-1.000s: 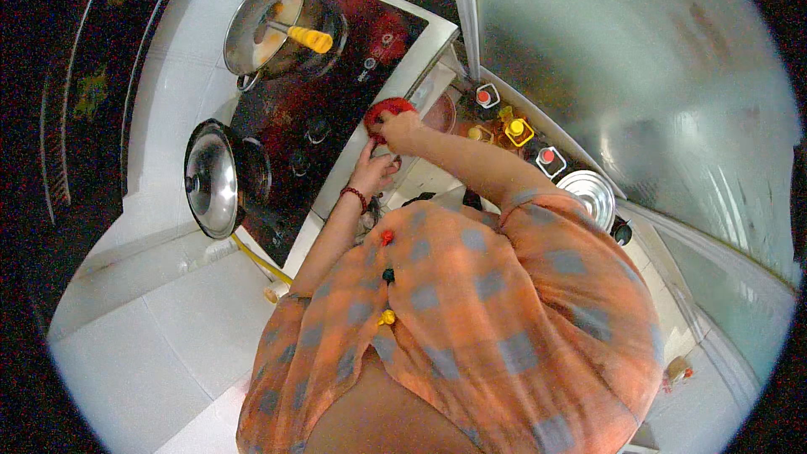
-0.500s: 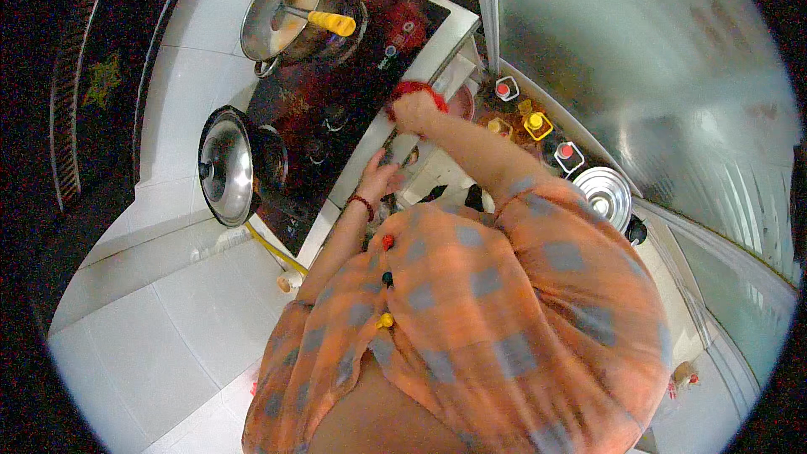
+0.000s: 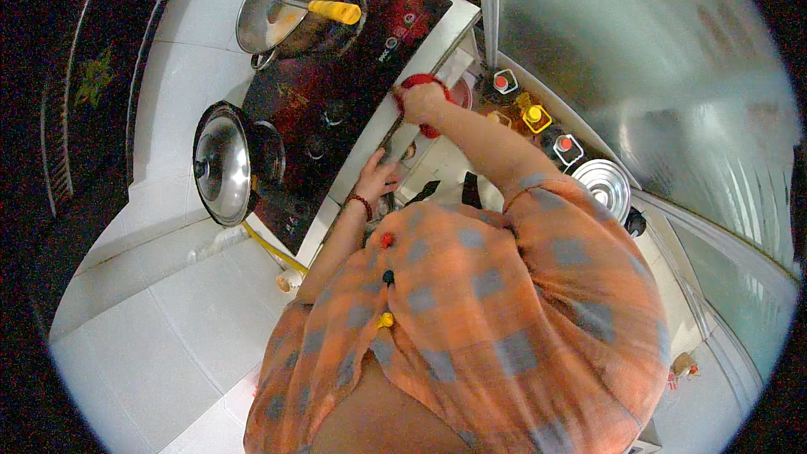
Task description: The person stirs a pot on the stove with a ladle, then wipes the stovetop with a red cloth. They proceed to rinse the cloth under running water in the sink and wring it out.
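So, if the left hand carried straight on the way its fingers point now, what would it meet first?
Most likely the right hand and the red item it holds, farther along the stove's front edge from the left hand; how their heights compare is unclear.

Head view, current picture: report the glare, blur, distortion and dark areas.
Head view: glare streaks the translucent panel and brightens the domed lid; the right hand and red cloth look slightly soft; straight edges bend toward the rim; black, speckled darkness covers the left side and corners.
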Demonstrator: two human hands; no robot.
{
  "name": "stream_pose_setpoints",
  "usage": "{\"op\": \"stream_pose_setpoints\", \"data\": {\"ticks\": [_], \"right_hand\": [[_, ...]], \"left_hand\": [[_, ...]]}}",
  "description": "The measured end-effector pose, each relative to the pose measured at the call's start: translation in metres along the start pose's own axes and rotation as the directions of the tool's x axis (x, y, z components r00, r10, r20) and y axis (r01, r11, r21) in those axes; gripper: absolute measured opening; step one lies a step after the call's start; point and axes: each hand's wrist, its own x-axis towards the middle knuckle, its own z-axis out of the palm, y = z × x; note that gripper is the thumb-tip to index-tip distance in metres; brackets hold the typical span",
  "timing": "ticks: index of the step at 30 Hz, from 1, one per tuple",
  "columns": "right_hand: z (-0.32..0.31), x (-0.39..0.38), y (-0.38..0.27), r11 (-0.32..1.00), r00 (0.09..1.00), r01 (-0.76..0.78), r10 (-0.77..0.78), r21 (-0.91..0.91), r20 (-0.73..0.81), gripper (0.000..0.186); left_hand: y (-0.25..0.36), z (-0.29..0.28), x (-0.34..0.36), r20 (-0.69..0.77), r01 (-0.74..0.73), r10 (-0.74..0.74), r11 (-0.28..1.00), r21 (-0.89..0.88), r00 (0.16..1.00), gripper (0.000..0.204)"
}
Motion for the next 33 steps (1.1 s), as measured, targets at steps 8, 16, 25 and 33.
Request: {"op": "stream_pose_setpoints", "data": {"ticks": [8, 16, 25, 33], "right_hand": [[0.002, 0.002, -0.002, 0.996, 0.993, -0.063, 0.069, 0.065, -0.096, 0.07], [0.018, 0.002, -0.02, 0.996, 0.997, 0.079, -0.079, -0.045, -0.001, 0.068], [0.004, 0.005, 0.009, 0.994, 0.988, -0.059, 0.072, 0.091, -0.139, 0.067], [0.021, -0.008, -0.038, 0.997, 0.998, 0.069, -0.069, 0.038, 0.005, 0.072]], "left_hand": [[0.023, 0.003, -0.013, -0.032, 0.027, -0.026, 0.999, 0.041, 0.999, 0.073], [0.013, 0.005, -0.02, -0.035, 0.009, -0.009, 1.0, 0.021, 0.999, 0.07], [0.019, 0.003, -0.02, -0.011, 0.015, -0.015, 1.0, 0.021, 1.0, 0.074], [0.006, -0.002, -0.015, 0.013, 0.043, -0.043, 0.999, -0.006, 0.999, 0.073]]}}
